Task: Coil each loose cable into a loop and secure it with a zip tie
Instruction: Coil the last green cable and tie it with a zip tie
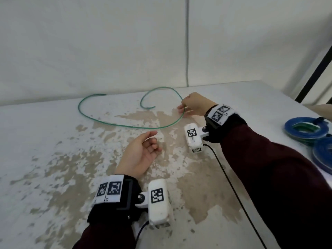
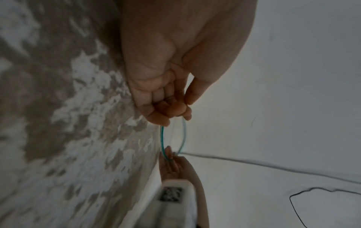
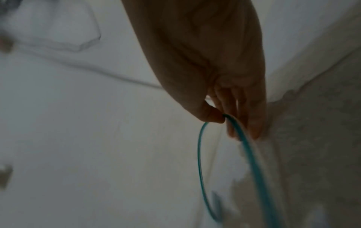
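A thin green cable (image 1: 125, 125) lies in loose curves across the worn white table (image 1: 53, 159). My right hand (image 1: 193, 105) pinches it between thumb and fingers where it bends at the far right; the right wrist view shows the green cable (image 3: 252, 154) running out from that pinch, and the right hand (image 3: 224, 118) closed on it. My left hand (image 1: 142, 153) hovers palm up, fingers loosely curled, just short of the cable's near run and holding nothing. In the left wrist view the left hand (image 2: 170, 108) is empty, with the green cable (image 2: 163, 138) beyond it.
Blue coiled cables (image 1: 305, 128) sit at the table's right edge, with a green coil among them. A black lead (image 1: 233, 191) runs from the right wrist camera toward me. A white wall stands just behind the table's far edge.
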The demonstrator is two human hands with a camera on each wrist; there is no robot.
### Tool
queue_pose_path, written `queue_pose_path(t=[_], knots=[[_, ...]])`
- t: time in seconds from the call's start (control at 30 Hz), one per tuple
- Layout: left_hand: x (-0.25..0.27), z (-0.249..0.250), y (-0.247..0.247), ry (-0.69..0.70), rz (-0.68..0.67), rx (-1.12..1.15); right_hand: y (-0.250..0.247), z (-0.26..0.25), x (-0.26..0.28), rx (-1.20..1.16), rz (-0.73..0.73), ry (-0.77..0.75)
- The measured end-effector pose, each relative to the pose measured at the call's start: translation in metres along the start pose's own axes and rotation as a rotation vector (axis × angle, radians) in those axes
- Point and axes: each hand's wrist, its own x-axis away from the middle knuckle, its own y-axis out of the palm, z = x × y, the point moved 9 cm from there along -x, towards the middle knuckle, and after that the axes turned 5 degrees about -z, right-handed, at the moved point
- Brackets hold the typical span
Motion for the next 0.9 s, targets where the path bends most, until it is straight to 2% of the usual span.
queue_pose_path(t=[0.03, 0.07, 0.1, 0.17, 0.23, 0.37, 0.47, 0.57, 0.63, 0.7, 0.73, 0.8, 0.83, 0.9], knots=[[0.001, 0.001, 0.000, -0.002, -0.002, 0.003, 0.002, -0.002, 0.009, -0.287, -0.034, -0.019], [0.002, 0.002, 0.000, -0.001, -0.011, -0.003, 0.002, -0.005, 0.022, -0.477, -0.051, -0.030], [0.004, 0.004, 0.002, 0.005, -0.029, -0.024, 0.001, -0.009, 0.033, -0.562, -0.063, -0.058], [0.009, 0.012, 0.007, 0.053, -0.078, -0.098, -0.002, -0.025, 0.058, -0.483, -0.079, -0.176], [0.017, 0.031, 0.011, 0.178, -0.090, -0.189, -0.003, -0.049, 0.092, -0.302, -0.104, -0.374], [0.041, 0.076, 0.015, 0.486, 0.015, -0.554, 0.004, -0.090, 0.161, -0.140, -0.214, -0.670], [0.049, 0.081, 0.030, 0.546, -0.037, -0.733, 0.005, -0.112, 0.196, -0.108, -0.267, -0.785], [0.056, 0.084, 0.051, 0.553, -0.157, -0.874, -0.005, -0.121, 0.205, -0.162, -0.274, -0.797], [0.063, 0.097, 0.058, 0.577, -0.189, -0.884, -0.020, -0.119, 0.199, -0.138, -0.193, -0.784], [0.074, 0.116, 0.066, 0.640, -0.194, -0.900, -0.033, -0.112, 0.187, 0.009, -0.091, -0.718], [0.080, 0.124, 0.071, 0.683, -0.174, -0.976, -0.036, -0.105, 0.181, 0.107, -0.060, -0.651], [0.092, 0.139, 0.088, 0.777, -0.117, -1.283, -0.032, -0.099, 0.171, 0.280, -0.041, -0.534], [0.096, 0.142, 0.098, 0.801, -0.087, -1.462, -0.026, -0.102, 0.171, 0.332, -0.034, -0.535], [0.098, 0.145, 0.115, 0.837, -0.013, -1.723, -0.009, -0.118, 0.180, 0.358, -0.032, -0.628]])
